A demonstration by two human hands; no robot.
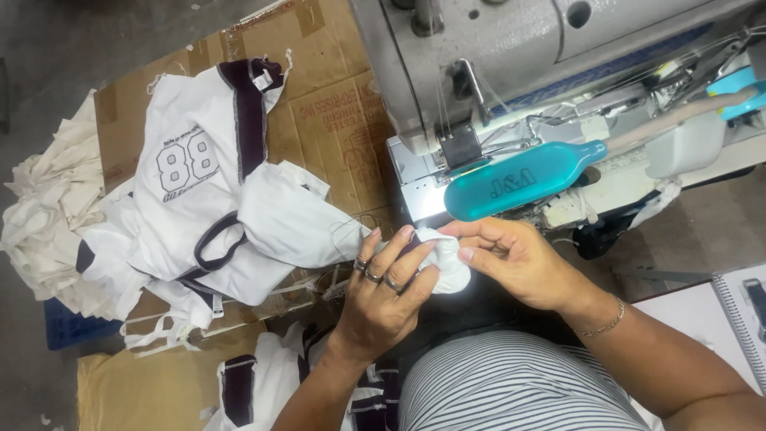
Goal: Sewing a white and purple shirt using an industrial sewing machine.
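My left hand [381, 292], with rings on its fingers, grips a bunched end of a white garment with dark trim [263, 219]. My right hand [519, 257], with a thin bracelet at the wrist, pinches the same bunched white cloth [449, 263] from the right side. Both hands meet just below the front of a grey sewing machine [479, 56]. The rest of the garment trails off to the left over a cardboard sheet. A teal oblong part [519, 179] of the machine sits right above my right hand.
A pile of white printed garments [191, 160] lies on flattened cardboard [327, 96] at left, with cream cloth [44, 215] further left. More white and dark pieces [255, 383] lie below. A spiral notebook [738, 319] is at right.
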